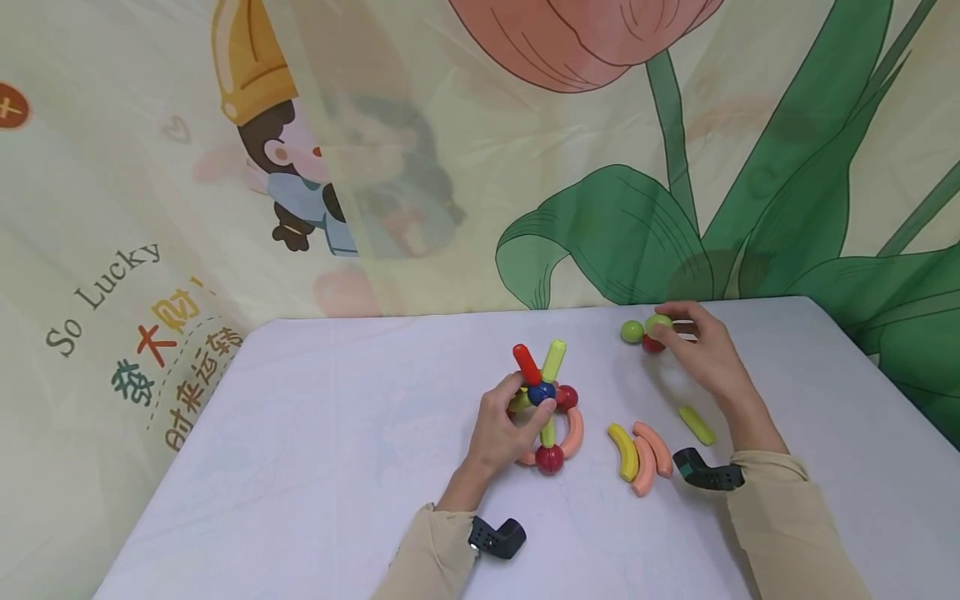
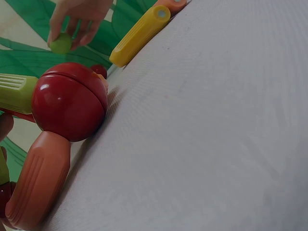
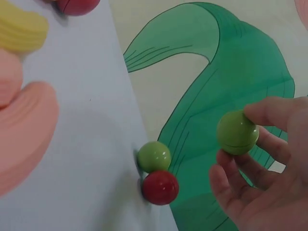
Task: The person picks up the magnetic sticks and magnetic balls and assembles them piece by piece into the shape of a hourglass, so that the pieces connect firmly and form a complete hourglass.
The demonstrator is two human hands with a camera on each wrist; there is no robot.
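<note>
The right hand (image 1: 708,354) is pinching a green ball (image 3: 237,132) between thumb and fingertips, closed just to the ball's width, off the table (image 1: 300,458) near its far edge. A second green ball (image 3: 154,156) and a red ball (image 3: 160,187) are lying against each other just beside it. The left hand (image 1: 495,425) is holding the build (image 1: 548,432) around its blue ball (image 1: 540,393), thumb and fingers curled in; the base seems to be resting on the table.

For good handling, the right pinch should be staying light but sure — a smooth ball is likely to be slipping under a hard squeeze. Moving up first, then across, would be sparing the two neighbours, which could be rolling off the edge. The left hand should be bracing low on the build, not pressing on the upright red rod (image 1: 527,364) or green rod (image 1: 553,360) — those joints may be working loose under sideways force.
</note>
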